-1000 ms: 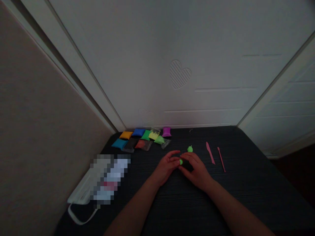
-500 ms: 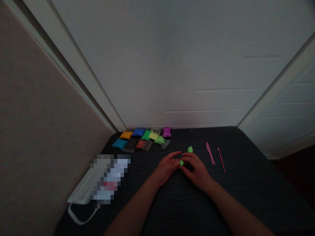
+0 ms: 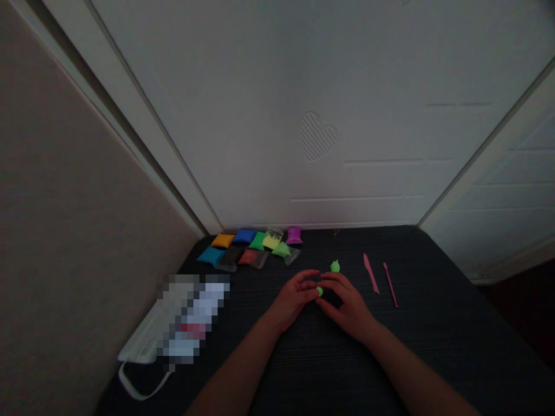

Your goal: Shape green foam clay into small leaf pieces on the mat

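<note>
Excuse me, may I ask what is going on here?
A person's left hand and right hand hold a small light-green ball, apparently modelling clay, at their fingertips. A second green lump sits just beyond the right hand. Farther right lie a pink knife and a thin pink tool; colourful packets lie toward the back left.

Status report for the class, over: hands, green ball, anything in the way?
Left hand holds small green ball, right hand right at it. Larger green piece just beyond right hand. Nothing seen blocking either hand.
</note>
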Tool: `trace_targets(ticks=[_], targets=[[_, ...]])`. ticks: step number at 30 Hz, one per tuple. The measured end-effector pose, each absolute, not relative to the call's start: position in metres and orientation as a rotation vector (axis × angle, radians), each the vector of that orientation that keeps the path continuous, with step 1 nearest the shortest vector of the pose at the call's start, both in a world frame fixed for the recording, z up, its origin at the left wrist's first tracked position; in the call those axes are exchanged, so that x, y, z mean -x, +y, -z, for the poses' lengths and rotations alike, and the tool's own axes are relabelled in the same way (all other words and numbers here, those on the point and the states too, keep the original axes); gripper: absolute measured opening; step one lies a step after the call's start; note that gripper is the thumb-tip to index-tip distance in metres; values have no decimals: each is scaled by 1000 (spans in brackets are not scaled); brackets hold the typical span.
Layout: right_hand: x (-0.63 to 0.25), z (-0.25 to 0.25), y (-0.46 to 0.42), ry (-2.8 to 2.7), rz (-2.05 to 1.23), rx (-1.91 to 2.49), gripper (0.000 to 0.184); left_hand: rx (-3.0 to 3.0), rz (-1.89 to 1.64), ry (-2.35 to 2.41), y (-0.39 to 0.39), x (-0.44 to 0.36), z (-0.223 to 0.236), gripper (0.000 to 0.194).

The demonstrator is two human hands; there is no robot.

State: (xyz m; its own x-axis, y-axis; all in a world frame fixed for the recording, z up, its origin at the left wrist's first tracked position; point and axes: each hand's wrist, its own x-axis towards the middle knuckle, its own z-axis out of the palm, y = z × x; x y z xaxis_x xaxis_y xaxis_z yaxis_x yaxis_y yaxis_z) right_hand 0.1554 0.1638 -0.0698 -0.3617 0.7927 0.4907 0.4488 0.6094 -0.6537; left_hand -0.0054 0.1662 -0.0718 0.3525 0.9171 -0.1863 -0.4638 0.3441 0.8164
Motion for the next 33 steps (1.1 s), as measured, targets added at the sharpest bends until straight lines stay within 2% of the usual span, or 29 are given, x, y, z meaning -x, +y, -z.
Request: trace_targets(ticks=[17, 23, 33], targets=[[-155, 71, 163, -2043, -522, 990, 25, -870, -993, 830, 167, 6, 76, 47], [-154, 75, 165, -2081, -469, 996, 24, -901, -983, 830, 166, 6, 76, 55], [-153, 77, 166, -2147, -437, 1006, 25, -941, -990, 862, 166, 7, 81, 48]])
